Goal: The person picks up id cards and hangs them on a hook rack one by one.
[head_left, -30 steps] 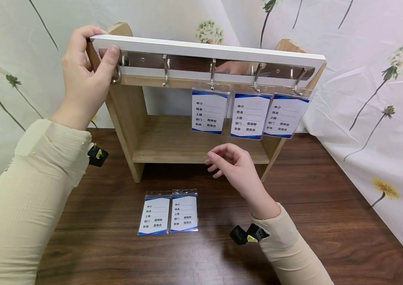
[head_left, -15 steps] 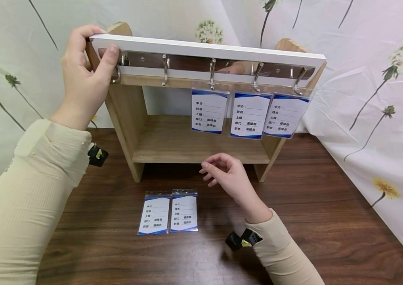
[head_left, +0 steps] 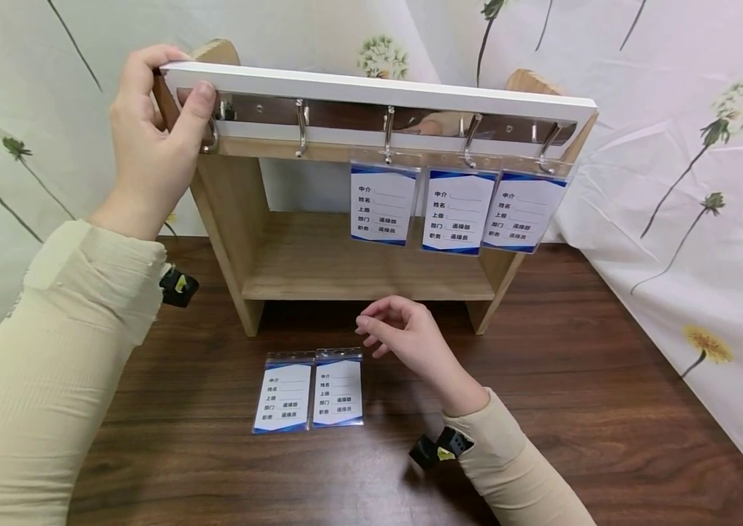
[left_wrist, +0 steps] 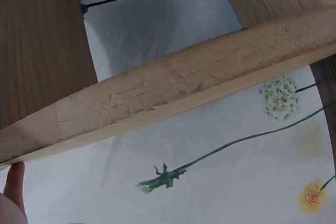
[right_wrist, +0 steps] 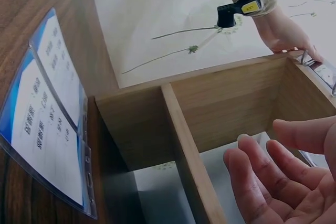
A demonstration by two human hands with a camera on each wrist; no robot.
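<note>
Dark table, two flat badges, wooden rack

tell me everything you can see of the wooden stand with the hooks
The wooden stand is pale, visibly grained and upright on the dark table. It has two side panels joined by a low shelf. Across its upper front runs a white board with a shiny metal-looking strip and five hooks. Three badges hang from the hooks toward the right; the left hand grips the board's left end.
</note>
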